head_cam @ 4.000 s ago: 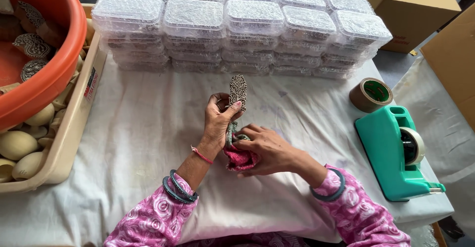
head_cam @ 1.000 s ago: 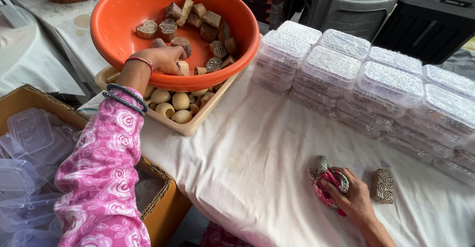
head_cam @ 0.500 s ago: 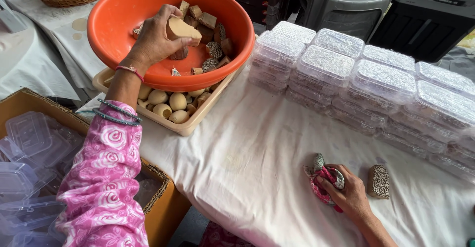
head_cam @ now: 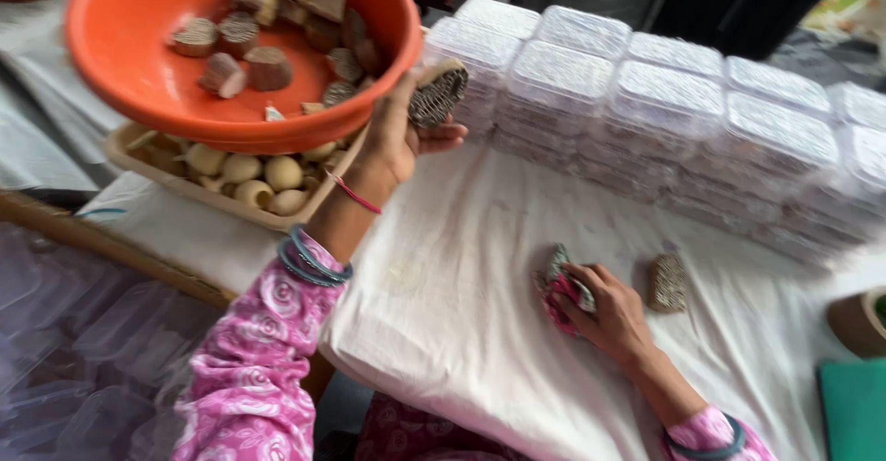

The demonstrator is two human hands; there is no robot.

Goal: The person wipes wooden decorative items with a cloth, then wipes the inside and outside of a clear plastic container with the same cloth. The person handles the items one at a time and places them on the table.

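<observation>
Two hands, two carved blocks.
Left hand (head_cam: 392, 138) has its fingers closed on a patterned wooden block (head_cam: 437, 94) beside the orange basin (head_cam: 369, 115) rim; right hand (head_cam: 604, 309) presses a pink cloth (head_cam: 558, 293) and block on the desk (head_cam: 461, 286), another block (head_cam: 666, 283) lying just right, long axis upright.

Left hand (head_cam: 399, 133) raised, arm stretched up and forward, wrist bent back, fingers curled closed around something carved. Right hand (head_cam: 604, 309) low, palm down, fingers bunched tight — forearm angled in from the lower right, sleeves pushed back.
</observation>
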